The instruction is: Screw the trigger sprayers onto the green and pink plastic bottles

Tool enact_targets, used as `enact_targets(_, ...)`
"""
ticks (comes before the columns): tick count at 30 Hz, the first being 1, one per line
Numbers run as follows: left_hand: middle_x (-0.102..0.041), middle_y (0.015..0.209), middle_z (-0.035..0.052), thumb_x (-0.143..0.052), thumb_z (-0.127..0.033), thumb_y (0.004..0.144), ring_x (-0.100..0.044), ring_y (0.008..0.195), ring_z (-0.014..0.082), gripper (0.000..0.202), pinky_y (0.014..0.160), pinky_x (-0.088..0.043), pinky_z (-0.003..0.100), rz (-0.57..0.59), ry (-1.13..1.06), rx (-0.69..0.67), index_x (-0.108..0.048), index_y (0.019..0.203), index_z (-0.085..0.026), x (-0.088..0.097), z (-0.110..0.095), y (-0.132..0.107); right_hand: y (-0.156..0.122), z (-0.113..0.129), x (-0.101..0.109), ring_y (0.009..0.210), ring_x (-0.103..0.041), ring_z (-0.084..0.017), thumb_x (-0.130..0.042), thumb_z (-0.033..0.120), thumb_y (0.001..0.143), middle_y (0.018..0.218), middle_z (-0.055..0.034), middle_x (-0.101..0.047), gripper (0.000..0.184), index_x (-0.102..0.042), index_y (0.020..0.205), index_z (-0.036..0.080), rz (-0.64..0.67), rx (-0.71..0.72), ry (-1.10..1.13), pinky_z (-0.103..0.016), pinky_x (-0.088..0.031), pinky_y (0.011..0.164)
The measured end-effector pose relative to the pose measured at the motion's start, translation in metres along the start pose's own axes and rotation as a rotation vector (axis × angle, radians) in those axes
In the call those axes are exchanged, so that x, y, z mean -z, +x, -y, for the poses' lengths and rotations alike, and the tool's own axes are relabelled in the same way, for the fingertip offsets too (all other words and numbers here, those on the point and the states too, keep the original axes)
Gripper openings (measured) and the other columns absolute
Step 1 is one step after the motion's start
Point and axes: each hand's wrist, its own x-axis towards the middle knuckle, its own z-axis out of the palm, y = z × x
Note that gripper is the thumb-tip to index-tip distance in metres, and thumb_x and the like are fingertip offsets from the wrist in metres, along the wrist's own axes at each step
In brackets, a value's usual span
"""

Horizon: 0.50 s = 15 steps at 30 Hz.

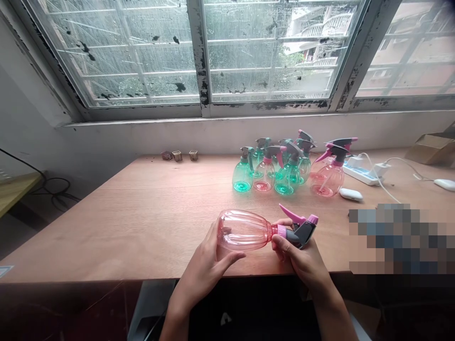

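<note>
I hold a clear pink spray bottle (245,229) sideways above the near edge of the wooden table (142,218). My left hand (208,265) cups the bottle's round body from below, fingers curled around it. My right hand (300,258) grips the neck and the grey and pink trigger head (300,227), which points right.
A cluster of several green and pink spray bottles (284,166) stands at the back of the table. A white power strip (362,173) with cables, a white case (350,193) and a cardboard box (432,148) lie to the right. Three small cubes (177,155) sit near the wall.
</note>
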Motion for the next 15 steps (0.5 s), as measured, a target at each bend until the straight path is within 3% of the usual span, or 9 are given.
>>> enact_targets(4,-0.061,0.149,0.0099,-0.073,-0.048,0.098,-0.061,0.137,0.0322,0.083,0.118,-0.047,0.048,0.006,-0.002,0.006,-0.027,0.164,-0.031,-0.0001,0.0,0.0,-0.0006,-0.0009,0.001,0.048,-0.054,-0.013,-0.086,0.043,0.087,0.066,0.0016,-0.069,0.035,-0.065,0.106,0.022,0.013,0.007,0.008,-0.026,-0.04,0.047)
enact_targets(15,-0.059,0.15,0.0096,-0.073,-0.047,0.098,-0.061,0.136,0.031,0.068,0.118,-0.047,0.045,0.012,-0.017,0.016,-0.04,0.155,-0.028,-0.0004,0.0005,0.0003,-0.0004,0.0001,0.0017,0.049,-0.055,-0.012,-0.083,0.042,0.091,0.067,0.0022,-0.068,0.032,-0.064,0.107,0.022,0.035,0.019,-0.025,-0.025,-0.04,0.048)
